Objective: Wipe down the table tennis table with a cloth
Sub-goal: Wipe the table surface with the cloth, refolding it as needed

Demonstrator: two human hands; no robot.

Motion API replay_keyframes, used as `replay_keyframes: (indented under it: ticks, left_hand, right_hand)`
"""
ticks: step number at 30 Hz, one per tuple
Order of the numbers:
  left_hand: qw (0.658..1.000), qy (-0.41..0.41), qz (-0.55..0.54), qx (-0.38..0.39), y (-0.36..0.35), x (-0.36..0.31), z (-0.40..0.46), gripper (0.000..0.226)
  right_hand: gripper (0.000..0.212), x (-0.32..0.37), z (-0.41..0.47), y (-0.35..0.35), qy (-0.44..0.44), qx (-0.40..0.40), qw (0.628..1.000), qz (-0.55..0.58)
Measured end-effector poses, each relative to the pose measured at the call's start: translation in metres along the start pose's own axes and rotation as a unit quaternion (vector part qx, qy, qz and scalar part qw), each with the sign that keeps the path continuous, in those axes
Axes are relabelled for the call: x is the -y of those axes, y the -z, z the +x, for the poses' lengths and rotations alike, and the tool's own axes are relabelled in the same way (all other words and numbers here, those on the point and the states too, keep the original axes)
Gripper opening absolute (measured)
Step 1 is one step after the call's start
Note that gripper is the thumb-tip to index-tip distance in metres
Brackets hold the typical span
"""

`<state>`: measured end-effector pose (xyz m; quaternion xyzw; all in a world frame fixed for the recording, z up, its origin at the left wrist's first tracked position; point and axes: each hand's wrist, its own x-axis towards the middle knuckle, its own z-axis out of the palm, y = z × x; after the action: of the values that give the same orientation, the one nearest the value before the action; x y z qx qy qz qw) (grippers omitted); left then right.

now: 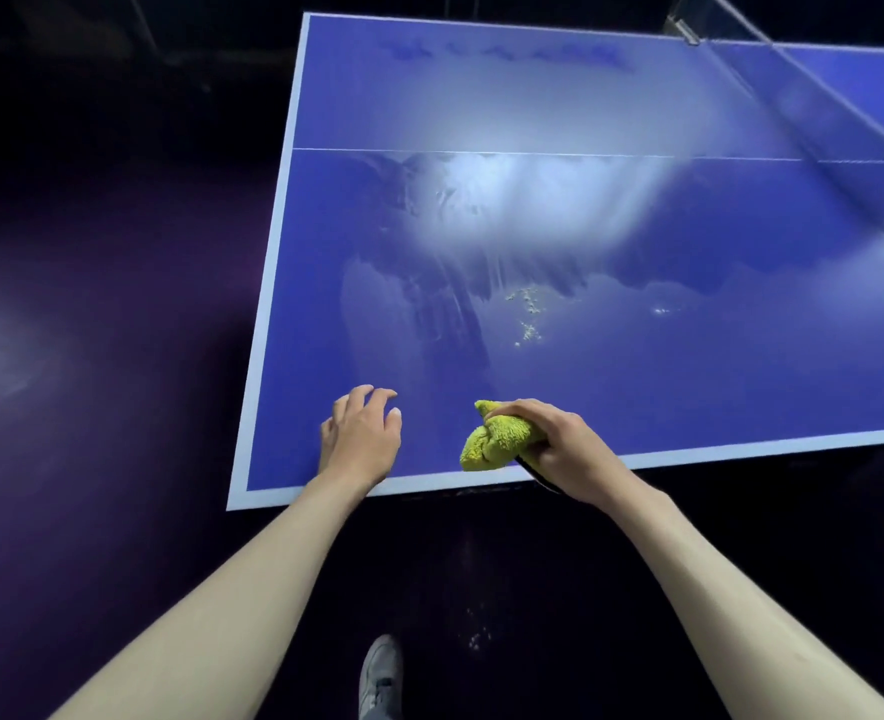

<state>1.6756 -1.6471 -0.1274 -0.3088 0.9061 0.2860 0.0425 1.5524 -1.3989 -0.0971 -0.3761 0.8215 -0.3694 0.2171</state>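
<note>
- Blue worktop [637,381] with white border; near corner at lower left, thin white centre line running across the surface.
- Net [845,101] at upper right, blurred, stretched across the far part of the worktop.
- Right hand [559,444] clamped round a bunched yellow-green cloth [492,436], fingers curled over its top, thumb side underneath.
- Cloth sitting at the near edge of the worktop, just inside the white border, its lower end overlapping the border strip.
- Thin dark strip [536,472] poking out under the right hand at the edge; cannot tell what it is.
- Left hand [362,439] holding nothing, fingers loosely spread and slightly bent, palm down over the worktop close to the near corner; cannot tell whether it touches the surface.
- Hands apart, left well to the side of the cloth, both near the same edge.
- Pale smeared streaks [429,304] across the middle of the worktop, under a bright glare patch [523,200].
- Small pale specks [528,314] scattered beyond the cloth, a second smaller cluster further right.
- Both forearms bare, reaching up from the bottom of the view.
- Grey shoe [380,672] on dark floor [92,356] below the edge; a few pale specks on the floor near it.
</note>
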Motion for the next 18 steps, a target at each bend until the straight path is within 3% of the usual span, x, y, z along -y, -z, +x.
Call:
replay_keyframes:
  ticks: [11,18]
  left_hand:
    - [0.996,-0.020,0.041,0.073,-0.008,-0.057,0.129,0.052]
    - [0.992,-0.010,0.097,0.083,-0.023,-0.074,0.173,0.051]
  right_hand:
    - [0.061,-0.036,0.155,0.052,-0.055,-0.064,0.996,-0.011]
    - [0.054,-0.048,0.235,0.100,-0.074,-0.115,0.990,0.023]
